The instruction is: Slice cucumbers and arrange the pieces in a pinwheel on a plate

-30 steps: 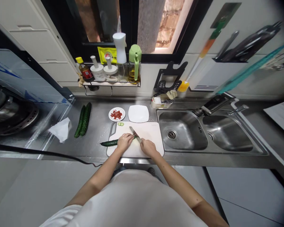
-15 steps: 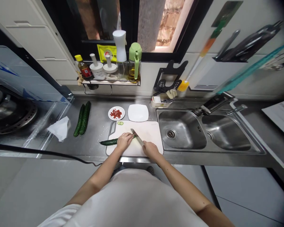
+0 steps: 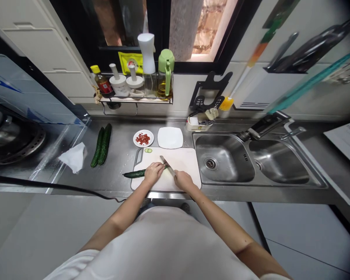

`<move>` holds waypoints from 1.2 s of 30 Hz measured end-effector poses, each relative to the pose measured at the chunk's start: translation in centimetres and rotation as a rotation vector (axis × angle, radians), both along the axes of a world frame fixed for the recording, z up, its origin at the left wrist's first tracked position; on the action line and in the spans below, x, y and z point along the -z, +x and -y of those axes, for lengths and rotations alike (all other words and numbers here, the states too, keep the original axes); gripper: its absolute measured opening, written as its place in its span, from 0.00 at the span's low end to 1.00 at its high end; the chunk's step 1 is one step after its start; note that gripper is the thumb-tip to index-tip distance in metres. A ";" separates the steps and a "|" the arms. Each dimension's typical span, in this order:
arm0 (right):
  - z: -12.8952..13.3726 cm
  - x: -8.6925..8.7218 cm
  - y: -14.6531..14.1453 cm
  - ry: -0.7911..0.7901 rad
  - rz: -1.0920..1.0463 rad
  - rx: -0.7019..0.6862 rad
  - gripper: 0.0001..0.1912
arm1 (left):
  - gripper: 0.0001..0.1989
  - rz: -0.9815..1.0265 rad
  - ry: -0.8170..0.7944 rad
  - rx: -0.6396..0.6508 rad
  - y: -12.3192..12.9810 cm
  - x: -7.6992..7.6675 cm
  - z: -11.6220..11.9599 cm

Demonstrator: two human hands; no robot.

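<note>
On the white cutting board (image 3: 183, 163) lies a dark green cucumber (image 3: 134, 174), pointing left. My left hand (image 3: 154, 173) is closed over its right part. My right hand (image 3: 183, 181) grips the handle of a knife (image 3: 167, 164), whose blade slants up and left across the cucumber's right end, close by my left fingertips. Two pale cucumber slices (image 3: 148, 150) rest at the board's upper left. Behind the board are a small plate of chopped red pieces (image 3: 142, 138) and a white square plate (image 3: 170, 137) with nothing on it.
Two whole cucumbers (image 3: 101, 146) and a crumpled white tissue (image 3: 74, 156) lie left on the steel counter. A double sink (image 3: 224, 159) with a faucet is at the right. Above the counter, a rack (image 3: 137, 100) holds bottles and jars. A black cable (image 3: 61, 186) crosses the front left edge.
My right hand and the knife have shifted slightly left. My left hand still holds the cucumber in nearly the same spot. The view has tilted a little.
</note>
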State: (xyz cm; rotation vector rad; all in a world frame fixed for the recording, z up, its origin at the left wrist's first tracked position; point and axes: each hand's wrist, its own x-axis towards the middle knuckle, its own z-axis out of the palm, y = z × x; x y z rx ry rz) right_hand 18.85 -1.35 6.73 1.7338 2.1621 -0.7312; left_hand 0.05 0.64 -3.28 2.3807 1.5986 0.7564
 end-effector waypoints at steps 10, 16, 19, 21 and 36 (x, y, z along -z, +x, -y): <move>-1.7 0.4 -1.7 0.037 -0.016 -0.006 0.17 | 0.11 -0.002 -0.005 0.003 -0.1 0.3 -0.1; 0.2 0.1 -0.4 -0.018 0.015 0.013 0.16 | 0.12 0.003 -0.032 0.002 -0.1 0.0 -0.1; 1.0 0.0 0.4 -0.027 0.025 0.002 0.16 | 0.12 0.002 -0.038 -0.002 -0.1 -0.2 -0.1; 1.2 -0.1 0.6 -0.025 0.031 -0.008 0.16 | 0.12 0.000 -0.039 -0.004 -0.1 -0.1 -0.1; -1.4 1.1 -1.7 0.015 -0.016 0.003 0.17 | 0.12 0.003 -0.032 0.007 -0.1 -0.1 -0.1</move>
